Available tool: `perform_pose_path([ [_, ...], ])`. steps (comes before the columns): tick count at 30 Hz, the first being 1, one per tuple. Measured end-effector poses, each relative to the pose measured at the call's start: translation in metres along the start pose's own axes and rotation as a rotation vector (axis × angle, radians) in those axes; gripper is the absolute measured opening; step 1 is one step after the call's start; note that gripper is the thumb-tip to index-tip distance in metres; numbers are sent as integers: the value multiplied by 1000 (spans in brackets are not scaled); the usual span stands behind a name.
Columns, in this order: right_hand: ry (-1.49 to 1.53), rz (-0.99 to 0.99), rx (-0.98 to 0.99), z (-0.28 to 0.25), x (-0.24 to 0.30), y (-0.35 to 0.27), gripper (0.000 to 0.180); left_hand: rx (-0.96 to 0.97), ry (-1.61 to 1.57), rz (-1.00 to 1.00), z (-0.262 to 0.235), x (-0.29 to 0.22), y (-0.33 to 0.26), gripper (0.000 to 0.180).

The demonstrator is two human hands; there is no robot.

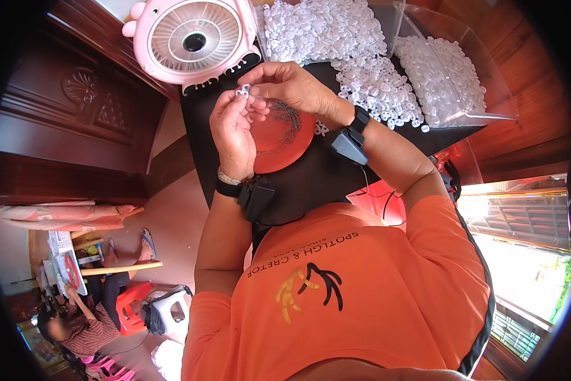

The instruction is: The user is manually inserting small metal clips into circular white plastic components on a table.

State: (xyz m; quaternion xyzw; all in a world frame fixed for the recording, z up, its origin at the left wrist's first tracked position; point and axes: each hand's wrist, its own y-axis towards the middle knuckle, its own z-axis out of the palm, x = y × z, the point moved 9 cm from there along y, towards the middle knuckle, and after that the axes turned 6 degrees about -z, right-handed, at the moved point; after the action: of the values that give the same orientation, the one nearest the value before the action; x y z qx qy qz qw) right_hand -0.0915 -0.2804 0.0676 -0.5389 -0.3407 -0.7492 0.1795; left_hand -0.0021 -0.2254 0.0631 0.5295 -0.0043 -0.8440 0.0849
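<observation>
Above the red dish [274, 147], both hands are meeting over a small white plastic piece [243, 90]. My left hand [232, 134] is curling its fingers round the piece from below, thumb & forefinger pinching it. My right hand [290, 87] is closing on the same piece from the far side, fingertips touching it, rest of the fingers folded in. Can't tell whether the piece is one part or two pressed together, too small. Thin dark wire bits [290, 120] are lying in the dish, on its far half, just under my right palm. The dish is sitting on a black tabletop [323, 174]. Beyond the dish, a heap of white plastic pieces [336, 44] is spreading across the tabletop, & a clear bin [453, 76] off to the right of the dish is holding more of them. A pink fan [193, 39] is standing left of the heap, touching the tabletop's far-left edge. Black wrist units [255, 195] are strapped on both my forearms, near side of the dish.
</observation>
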Motion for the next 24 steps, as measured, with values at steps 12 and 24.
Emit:
perform_pose_path([
  [12, 32, 17, -69, -21, 11, 0, 19, -124, 132, -6, -9, -4, -3, 14],
  [24, -9, 31, -34, -15, 12, 0, 18, -111, 250, -22, -5, -2, -4, 15],
])
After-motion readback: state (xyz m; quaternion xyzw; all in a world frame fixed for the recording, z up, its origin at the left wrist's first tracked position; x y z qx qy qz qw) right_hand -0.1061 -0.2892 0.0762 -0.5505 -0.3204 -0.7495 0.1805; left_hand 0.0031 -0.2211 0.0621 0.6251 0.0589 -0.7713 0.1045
